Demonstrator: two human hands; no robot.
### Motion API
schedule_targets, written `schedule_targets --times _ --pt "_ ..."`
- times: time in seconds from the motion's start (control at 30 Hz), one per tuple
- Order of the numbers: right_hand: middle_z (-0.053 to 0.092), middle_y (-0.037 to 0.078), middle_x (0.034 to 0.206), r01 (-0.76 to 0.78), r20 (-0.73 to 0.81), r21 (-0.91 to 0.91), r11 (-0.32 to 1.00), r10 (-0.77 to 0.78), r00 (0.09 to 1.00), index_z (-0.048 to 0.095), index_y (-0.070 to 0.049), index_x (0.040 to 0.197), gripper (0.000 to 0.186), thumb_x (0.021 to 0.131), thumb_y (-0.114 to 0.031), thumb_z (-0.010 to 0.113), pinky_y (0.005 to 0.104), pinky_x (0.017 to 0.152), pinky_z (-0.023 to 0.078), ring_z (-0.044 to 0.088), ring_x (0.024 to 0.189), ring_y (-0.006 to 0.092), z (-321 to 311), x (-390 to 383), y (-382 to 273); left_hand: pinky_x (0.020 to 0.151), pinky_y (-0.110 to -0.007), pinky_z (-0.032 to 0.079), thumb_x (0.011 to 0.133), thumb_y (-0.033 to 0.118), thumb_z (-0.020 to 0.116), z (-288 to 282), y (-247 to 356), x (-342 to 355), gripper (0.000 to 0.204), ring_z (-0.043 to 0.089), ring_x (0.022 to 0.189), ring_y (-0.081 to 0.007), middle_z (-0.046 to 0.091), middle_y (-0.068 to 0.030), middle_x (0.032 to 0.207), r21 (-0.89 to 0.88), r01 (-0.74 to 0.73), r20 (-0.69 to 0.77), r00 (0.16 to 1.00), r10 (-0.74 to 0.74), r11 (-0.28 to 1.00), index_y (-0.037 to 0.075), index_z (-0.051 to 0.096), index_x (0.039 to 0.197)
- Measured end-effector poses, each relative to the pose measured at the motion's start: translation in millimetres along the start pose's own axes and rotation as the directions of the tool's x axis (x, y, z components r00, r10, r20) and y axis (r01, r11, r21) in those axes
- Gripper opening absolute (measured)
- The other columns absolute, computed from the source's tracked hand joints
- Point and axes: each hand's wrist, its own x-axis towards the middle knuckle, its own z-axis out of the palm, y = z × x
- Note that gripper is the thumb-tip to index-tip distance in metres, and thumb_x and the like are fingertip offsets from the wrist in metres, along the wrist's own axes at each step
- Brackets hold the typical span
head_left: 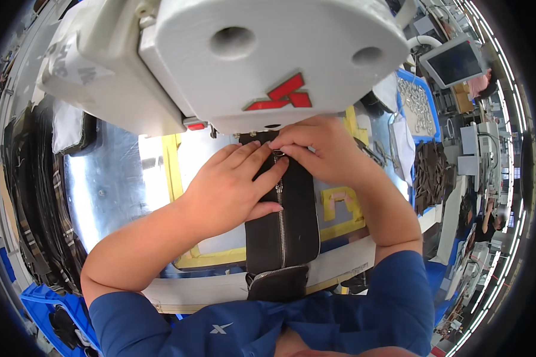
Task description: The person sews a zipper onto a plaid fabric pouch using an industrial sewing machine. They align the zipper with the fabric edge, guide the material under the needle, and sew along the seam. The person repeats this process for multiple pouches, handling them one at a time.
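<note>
A long black fabric piece (302,223) lies lengthwise under the white sewing machine head (280,50), with a silver metal zipper (282,235) along its middle. My left hand (226,187) rests flat on the fabric's left side, fingers stretched toward the machine, thumb near the zipper teeth. Close to the machine, my right hand (324,149) pinches the zipper at its far end, fingertips beside those of my left. A zipper slider (279,187) shows between my hands. The needle area is hidden behind the machine head. Nearest me, the fabric's end (280,284) hangs over the table edge.
Yellow tape (211,259) marks the worktable's surface. Stacked dark and plaid fabric (47,208) lies at left, above a blue crate (56,315). On the right are a blue tray of metal parts (415,107), brown pieces (430,172) and a monitor (455,61).
</note>
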Motion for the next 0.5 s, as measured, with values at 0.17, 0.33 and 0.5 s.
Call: schedule_targets --times 0.17,0.33,0.5 --pt "0.073 0.014 0.102 -0.046 -0.022 -0.007 0.999 0.046 0.999 0.08 -0.005 0.11 0.022 0.09 -0.003 0.072 0.0406 0.079 0.06 0.072 0.088 0.0329 7.7 -7.0 2.9 0.11 -0.047 0.047 0.085 0.053 0.08 -0.6 1.9 0.7 0.077 0.061 0.126 -0.0367 0.064 -0.0194 0.135 0.009 0.048 -0.009 0.999 -0.047 0.999 0.002 0.065 0.14" --pt "0.072 0.011 0.099 0.021 -0.046 -0.16 0.987 -0.029 0.999 0.079 -0.004 0.106 0.016 0.091 -0.008 0.074 0.0407 0.075 0.06 0.071 0.085 0.0316 7.2 -9.4 -3.6 0.103 -0.047 0.046 0.081 0.055 0.083 -1.3 2.3 -0.6 0.083 0.057 0.11 -0.0343 0.059 -0.0158 0.125 0.031 0.073 0.007 0.997 -0.074 0.997 0.001 0.065 0.142" --pt "0.071 0.01 0.09 0.037 -0.06 -0.364 0.931 -0.063 0.996 0.076 -0.005 0.098 0.011 0.093 -0.015 0.074 0.0429 0.072 0.059 0.071 0.081 0.0327 9.8 -9.8 -0.1 0.101 -0.044 0.045 0.082 0.056 0.081 -1.7 7.6 1.2 0.087 0.055 0.108 -0.0321 0.06 -0.0133 0.128 0.08 0.078 0.063 0.995 -0.083 0.994 0.001 0.063 0.147"
